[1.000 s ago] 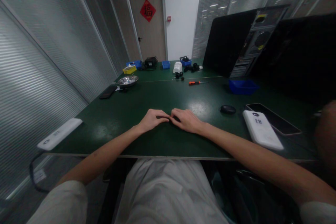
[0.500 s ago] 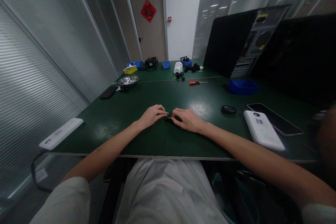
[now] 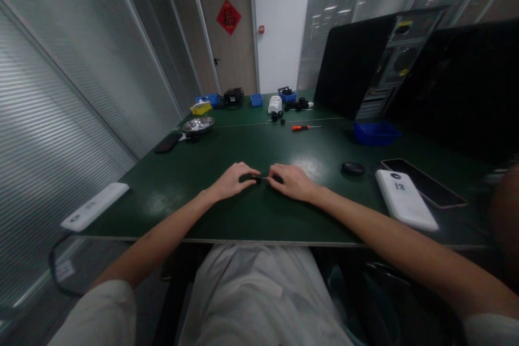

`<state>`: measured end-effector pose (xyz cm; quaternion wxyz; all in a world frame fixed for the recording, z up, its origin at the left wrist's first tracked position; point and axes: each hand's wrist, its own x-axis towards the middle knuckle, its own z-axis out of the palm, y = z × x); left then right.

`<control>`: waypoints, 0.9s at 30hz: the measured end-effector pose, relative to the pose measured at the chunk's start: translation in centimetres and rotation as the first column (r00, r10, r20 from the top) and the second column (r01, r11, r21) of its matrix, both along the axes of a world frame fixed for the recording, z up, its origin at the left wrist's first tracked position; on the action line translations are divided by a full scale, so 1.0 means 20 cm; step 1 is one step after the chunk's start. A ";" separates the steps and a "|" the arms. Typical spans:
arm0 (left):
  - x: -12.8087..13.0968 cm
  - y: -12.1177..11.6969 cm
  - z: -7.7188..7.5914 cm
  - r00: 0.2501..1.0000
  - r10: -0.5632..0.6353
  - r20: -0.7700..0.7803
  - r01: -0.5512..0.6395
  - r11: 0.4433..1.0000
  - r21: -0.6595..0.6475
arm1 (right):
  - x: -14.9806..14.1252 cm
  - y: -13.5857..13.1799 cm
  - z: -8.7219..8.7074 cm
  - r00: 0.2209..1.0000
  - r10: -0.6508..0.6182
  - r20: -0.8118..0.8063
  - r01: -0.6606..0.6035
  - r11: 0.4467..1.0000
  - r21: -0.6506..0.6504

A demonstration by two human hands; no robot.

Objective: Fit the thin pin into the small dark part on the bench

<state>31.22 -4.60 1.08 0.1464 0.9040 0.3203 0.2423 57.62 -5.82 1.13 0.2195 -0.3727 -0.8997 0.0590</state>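
Just above the green table, a small black piece (image 3: 258, 179) with a thin pale shaft bridges the gap between my hands. My left hand (image 3: 232, 180) pinches its black end between thumb and fingertips. From the other side, my right hand (image 3: 292, 181) has thumb and index finger closed at the pale shaft; the part inside those fingers is hidden. The piece is too small to name more exactly. Both wrists stay low over the tabletop (image 3: 227, 221).
Right of my hands are a black computer mouse (image 3: 352, 168), a white power bank-like block (image 3: 405, 200), a phone (image 3: 440, 189) and a blue tray (image 3: 376, 134). Farther back lie an orange-handled screwdriver (image 3: 300, 127) and a metal bowl (image 3: 198, 125). Another person's arm (image 3: 505, 211) shows at right.
The hands were together a second ago, then drew slightly apart, showing the black piece and shaft. My left fingers have since closed around the black end.
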 end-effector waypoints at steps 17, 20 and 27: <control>-0.79 0.27 -0.03 0.841 0.517 -0.157 -0.512 0.856 0.075 | 0.00 -0.02 0.01 1.000 -0.004 -0.007 0.004 0.999 -0.039; -1.22 0.32 -0.06 0.565 0.795 -0.220 -0.770 0.604 0.205 | 0.00 -0.01 -0.01 1.000 0.003 -0.009 -0.004 0.999 -0.037; -1.60 0.29 -0.08 0.234 0.948 -0.217 -0.933 0.282 0.226 | 0.00 0.00 -0.02 1.000 0.000 -0.008 0.000 1.000 -0.025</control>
